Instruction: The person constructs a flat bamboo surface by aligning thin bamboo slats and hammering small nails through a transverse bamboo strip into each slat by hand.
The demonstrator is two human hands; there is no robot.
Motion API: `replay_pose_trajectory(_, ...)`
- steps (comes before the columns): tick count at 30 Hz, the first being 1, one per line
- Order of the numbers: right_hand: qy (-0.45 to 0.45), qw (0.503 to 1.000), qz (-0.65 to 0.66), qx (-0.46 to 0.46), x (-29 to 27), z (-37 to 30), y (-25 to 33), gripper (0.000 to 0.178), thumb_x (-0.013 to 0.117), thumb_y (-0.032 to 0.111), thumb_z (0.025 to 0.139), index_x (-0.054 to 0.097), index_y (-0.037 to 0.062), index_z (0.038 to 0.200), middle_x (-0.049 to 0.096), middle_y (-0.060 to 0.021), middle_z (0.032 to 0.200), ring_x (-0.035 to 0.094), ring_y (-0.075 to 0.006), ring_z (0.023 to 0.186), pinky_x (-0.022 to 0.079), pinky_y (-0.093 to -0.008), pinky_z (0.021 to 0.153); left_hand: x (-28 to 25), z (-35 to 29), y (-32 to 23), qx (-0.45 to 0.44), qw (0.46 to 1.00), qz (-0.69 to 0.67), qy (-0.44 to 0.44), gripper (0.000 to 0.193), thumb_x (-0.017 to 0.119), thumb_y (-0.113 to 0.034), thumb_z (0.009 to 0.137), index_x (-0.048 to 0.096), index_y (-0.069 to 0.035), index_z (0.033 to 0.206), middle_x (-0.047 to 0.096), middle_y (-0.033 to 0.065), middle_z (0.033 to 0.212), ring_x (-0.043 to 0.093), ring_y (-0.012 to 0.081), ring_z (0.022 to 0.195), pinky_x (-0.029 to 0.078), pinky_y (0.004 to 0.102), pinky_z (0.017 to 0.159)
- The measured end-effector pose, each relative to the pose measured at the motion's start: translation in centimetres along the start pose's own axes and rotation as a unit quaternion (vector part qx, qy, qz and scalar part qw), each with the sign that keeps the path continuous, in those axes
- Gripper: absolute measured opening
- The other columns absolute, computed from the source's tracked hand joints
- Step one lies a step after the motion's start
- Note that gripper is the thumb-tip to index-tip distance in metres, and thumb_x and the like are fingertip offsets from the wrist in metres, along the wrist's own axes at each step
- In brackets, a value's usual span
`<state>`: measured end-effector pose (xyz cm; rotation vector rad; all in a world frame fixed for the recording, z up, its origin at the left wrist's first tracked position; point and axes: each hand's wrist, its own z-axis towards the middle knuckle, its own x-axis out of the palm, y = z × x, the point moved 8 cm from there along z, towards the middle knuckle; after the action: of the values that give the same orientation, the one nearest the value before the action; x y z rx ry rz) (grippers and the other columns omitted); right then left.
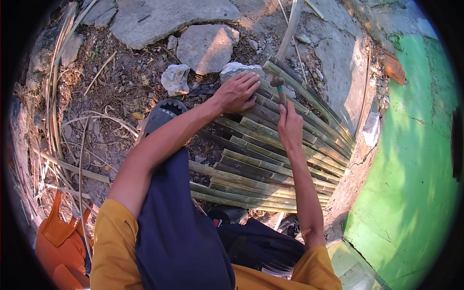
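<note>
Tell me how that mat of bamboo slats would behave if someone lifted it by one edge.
The bamboo mat would likely sag and flex, since it is many thin slats laid crosswise. Each slat looks stiff and light. Loose ends near the left hand might slip apart; the right hand holds a hammer over them.

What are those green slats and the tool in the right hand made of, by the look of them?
The slats look like split bamboo: green-brown skin, long straight strips with node rings. The tool in the right hand seems to be a small hammer, with a dark, dull, probably metal head; the handle material is unclear. The left hand presses on the slats.
</note>
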<state>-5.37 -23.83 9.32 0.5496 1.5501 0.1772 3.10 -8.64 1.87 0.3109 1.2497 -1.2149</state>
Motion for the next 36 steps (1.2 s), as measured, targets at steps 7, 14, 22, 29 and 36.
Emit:
replay_pose_trajectory(7,-0.115,0.985,0.126,0.014,-3.8,-2.1,3.5,0.029,0.05,0.015,0.112,0.054,0.0013,0.137,0.066,-0.0229,0.079,0.067,-0.0486,0.073,0.046,-0.0503,0.058,-0.2,-0.7,-0.3,-0.01,1.0,-0.008,0.019,0.064,0.072,-0.034,0.089,0.06,0.004,0.139,0.056,0.022,0.152,0.05,0.0365,0.146,0.037,0.0482,0.124)
replay_pose_trajectory(14,-0.005,1.0,-0.019,-0.012,0.6,-2.2,-3.3,0.023,0.051,0.016,0.111,0.053,0.0023,0.13,0.069,-0.0289,0.087,0.069,-0.0517,0.079,0.047,-0.0588,0.063,0.0,-0.5,-0.5,-0.012,1.0,-0.007,0.022,0.067,0.074,-0.035,0.089,0.059,0.004,0.141,0.055,0.0215,0.153,0.048,0.0365,0.147,0.036,0.0482,0.125)
replay_pose_trajectory(22,-0.107,0.985,0.071,-0.114,-2.4,-3.4,-1.0,0.024,0.049,0.016,0.112,0.059,0.0058,0.132,0.067,-0.0218,0.08,0.068,-0.0454,0.07,0.047,-0.052,0.06,-0.3,-0.3,-0.5,-0.012,0.999,-0.015,0.027,0.067,0.074,-0.034,0.088,0.059,0.004,0.141,0.054,0.0208,0.154,0.047,0.0366,0.148,0.036,0.0487,0.125)
replay_pose_trajectory(29,0.0,0.998,0.052,0.027,1.7,-2.2,-2.3,0.02,0.051,0.017,0.111,0.056,0.0046,0.126,0.069,-0.0278,0.086,0.069,-0.0496,0.077,0.048,-0.0576,0.062,0.5,-1.6,-0.4,-0.012,1.0,-0.01,0.025,0.068,0.075,-0.034,0.087,0.059,0.003,0.142,0.054,0.0208,0.154,0.048,0.0361,0.148,0.036,0.049,0.125)
replay_pose_trajectory(36,-0.143,0.983,0.107,0.034,0.9,-3.1,-3.4,0.022,0.049,0.021,0.113,0.057,0.002,0.122,0.065,-0.0258,0.075,0.068,-0.0478,0.071,0.047,-0.0543,0.061,0.2,0.1,-0.9,-0.007,1.0,-0.018,0.024,0.067,0.074,-0.034,0.087,0.059,0.003,0.141,0.054,0.021,0.154,0.047,0.0365,0.148,0.036,0.0493,0.125)
